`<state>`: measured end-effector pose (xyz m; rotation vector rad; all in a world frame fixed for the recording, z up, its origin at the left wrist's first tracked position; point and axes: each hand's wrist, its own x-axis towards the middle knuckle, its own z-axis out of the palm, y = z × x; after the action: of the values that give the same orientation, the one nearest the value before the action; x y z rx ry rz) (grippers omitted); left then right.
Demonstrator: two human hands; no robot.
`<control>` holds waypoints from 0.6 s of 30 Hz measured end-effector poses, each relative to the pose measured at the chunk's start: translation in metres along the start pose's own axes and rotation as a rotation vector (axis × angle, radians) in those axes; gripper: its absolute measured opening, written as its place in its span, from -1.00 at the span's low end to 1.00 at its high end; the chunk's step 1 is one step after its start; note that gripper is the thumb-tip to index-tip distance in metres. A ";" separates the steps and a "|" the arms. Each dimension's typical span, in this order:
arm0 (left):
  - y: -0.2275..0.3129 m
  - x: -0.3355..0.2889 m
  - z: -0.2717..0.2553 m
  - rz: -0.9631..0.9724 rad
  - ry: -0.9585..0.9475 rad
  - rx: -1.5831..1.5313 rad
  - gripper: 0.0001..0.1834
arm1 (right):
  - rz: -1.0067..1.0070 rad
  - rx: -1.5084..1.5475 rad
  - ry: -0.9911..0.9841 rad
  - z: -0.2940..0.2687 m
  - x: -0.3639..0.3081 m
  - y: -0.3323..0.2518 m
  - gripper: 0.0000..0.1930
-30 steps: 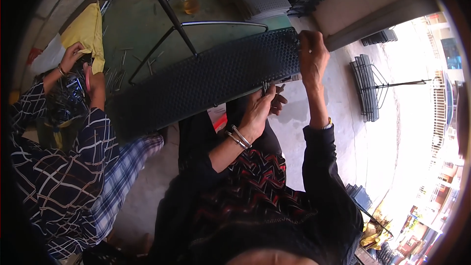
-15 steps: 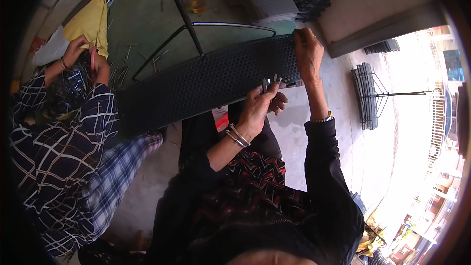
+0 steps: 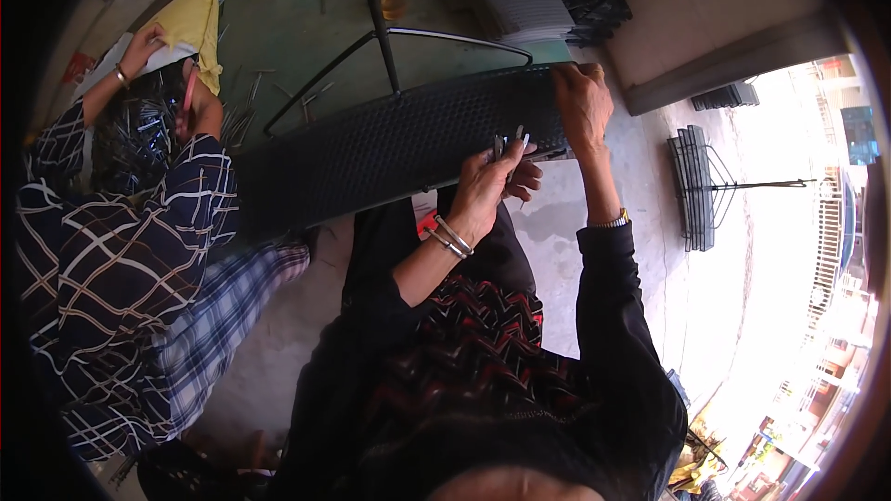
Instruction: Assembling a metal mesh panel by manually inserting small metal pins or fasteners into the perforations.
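A long black perforated metal panel lies across the front of the green tabletop, reaching over my knees. A black rod frame with two bent arms rises along its far side. My right hand is closed round the panel's right end, its fingertips hidden behind the edge. Near the panel's front edge, my left hand pinches several small silvery metal strips between thumb and fingers. These strips stick up past the thumb; their exact kind is too small to make out.
At the left, a co-worker's hand is by a yellow cloth and a pile of thin metal pieces. Stacked grey perforated sheets stand at the back. Another black rack sits on the floor at right.
The view has shifted slightly, with the panel and rod frame appearing a little further right. The co-worker's hand has moved up onto the yellow cloth. My grips look the same.
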<state>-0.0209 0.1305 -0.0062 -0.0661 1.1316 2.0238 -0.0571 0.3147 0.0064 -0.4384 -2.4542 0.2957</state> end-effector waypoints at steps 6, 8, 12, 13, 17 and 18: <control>0.002 -0.003 -0.005 0.038 -0.002 -0.019 -0.65 | -0.016 0.569 -0.554 -0.035 -0.024 -0.002 -0.77; 0.001 -0.004 -0.003 0.058 0.014 -0.036 -0.67 | 0.085 0.812 -0.775 -0.047 -0.036 -0.014 -0.81; 0.000 -0.005 -0.003 0.062 0.005 -0.033 -0.68 | 0.016 0.762 -0.760 -0.056 -0.039 -0.019 -0.87; -0.001 -0.004 -0.005 0.099 0.000 -0.011 -0.69 | 0.016 0.763 -0.761 -0.058 -0.039 -0.020 -0.87; -0.002 -0.002 -0.003 0.129 -0.007 -0.011 -0.67 | 0.088 0.807 -0.779 -0.061 -0.040 -0.020 -0.86; -0.002 -0.002 -0.002 0.127 -0.006 -0.011 -0.67 | 0.090 0.782 -0.784 -0.061 -0.040 -0.020 -0.86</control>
<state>-0.0189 0.1280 -0.0078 0.0071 1.1463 2.1402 0.0057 0.2878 0.0384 -0.0761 -2.7344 1.6453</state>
